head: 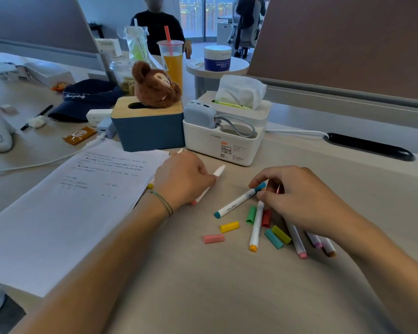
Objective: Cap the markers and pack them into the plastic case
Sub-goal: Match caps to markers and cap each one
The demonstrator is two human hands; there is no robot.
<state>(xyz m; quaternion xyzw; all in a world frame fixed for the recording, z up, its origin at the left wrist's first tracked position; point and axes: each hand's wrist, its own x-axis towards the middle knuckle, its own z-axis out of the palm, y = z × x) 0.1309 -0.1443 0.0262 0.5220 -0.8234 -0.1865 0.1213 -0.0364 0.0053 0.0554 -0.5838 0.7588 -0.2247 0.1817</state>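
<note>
My left hand [182, 178] is closed around a white marker [218, 171] with a pink end showing under the palm; a second white tip pokes out above the knuckles. My right hand [297, 198] rests over a pile of markers, its fingertips touching the blue-capped marker [237, 203]. An orange-ended marker [255, 229] and a pink-ended marker [297, 241] lie beside it. Loose caps lie between them: pink [214, 238], yellow [229, 227], green [251, 214], red [266, 218], teal [273, 238], lime [281, 234]. I see no plastic case.
A stack of printed papers [77, 203] lies to the left. Behind the hands stand a blue tissue box [147, 128] with a plush toy and a white tissue organizer [227, 138]. A drink cup [173, 61] and a person are farther back.
</note>
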